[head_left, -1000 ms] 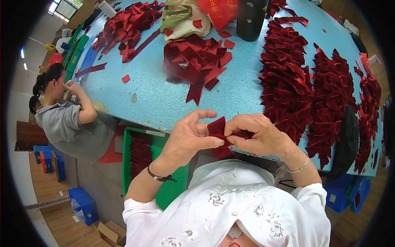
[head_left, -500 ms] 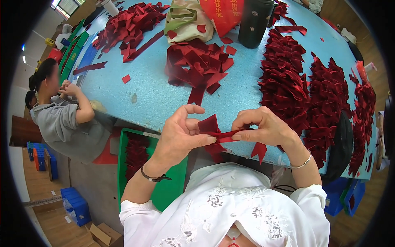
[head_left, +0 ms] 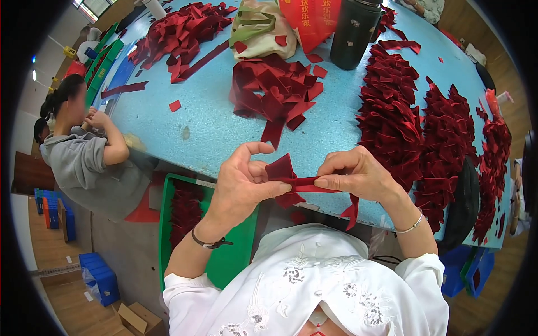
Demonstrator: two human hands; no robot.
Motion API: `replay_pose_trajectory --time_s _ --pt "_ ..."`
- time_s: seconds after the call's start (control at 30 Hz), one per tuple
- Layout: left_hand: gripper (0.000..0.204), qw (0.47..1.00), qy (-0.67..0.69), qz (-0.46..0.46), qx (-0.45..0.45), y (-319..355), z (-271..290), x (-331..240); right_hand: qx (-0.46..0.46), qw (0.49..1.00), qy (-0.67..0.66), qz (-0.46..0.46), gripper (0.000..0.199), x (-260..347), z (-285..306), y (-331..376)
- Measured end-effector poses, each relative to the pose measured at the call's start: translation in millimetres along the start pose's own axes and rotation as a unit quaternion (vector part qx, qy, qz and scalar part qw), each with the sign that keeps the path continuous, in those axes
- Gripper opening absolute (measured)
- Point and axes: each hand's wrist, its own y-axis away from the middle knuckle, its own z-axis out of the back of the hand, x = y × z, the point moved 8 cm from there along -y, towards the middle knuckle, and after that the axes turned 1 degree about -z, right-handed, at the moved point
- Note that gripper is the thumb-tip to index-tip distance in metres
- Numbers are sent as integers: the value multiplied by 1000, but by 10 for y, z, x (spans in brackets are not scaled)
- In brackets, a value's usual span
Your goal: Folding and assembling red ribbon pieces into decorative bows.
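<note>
A dark red velvet ribbon [head_left: 311, 186] stretches between my two hands just above the table's near edge. My left hand [head_left: 241, 178] pinches its folded, bow-like part between thumb and fingers, with a loop [head_left: 280, 167] standing up beside the fingertips. The strip running rightward is gripped by my right hand [head_left: 358, 175], thumb against bent forefinger. A notched ribbon tail [head_left: 351, 213] hangs below that hand. Beyond my hands lies a loose heap of cut red ribbons [head_left: 274, 92]. The fingers partly hide the folds.
Rows of finished red bows [head_left: 390, 112] cover the right of the blue table [head_left: 196, 123]. A black tumbler [head_left: 352, 36] and a cloth bag [head_left: 260, 33] stand at the back. A green crate [head_left: 224, 246] sits below left. At left, a person in grey [head_left: 92, 162] works.
More of the ribbon strip shows between my hands, drawn out straight to the right. The folds by my left thumb look tighter. The view has shifted slightly.
</note>
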Motion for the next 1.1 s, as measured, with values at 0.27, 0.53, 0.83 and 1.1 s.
replay_pose_trajectory --time_s 0.27,0.53,0.83,1.1 --pt "59 994 -77 -47 -55 -49 59 88 -128 986 83 74 6 169 41 -32" --pt "51 966 -78 -186 -159 -78 -21 34 -217 930 209 213 9 503 -147 58" --pt "48 954 -25 -223 -200 -238 -89 108 -281 881 234 300 16 420 -181 124" --pt "39 971 170 -116 -123 -398 -228 382 -324 845 288 313 26 400 -179 281"
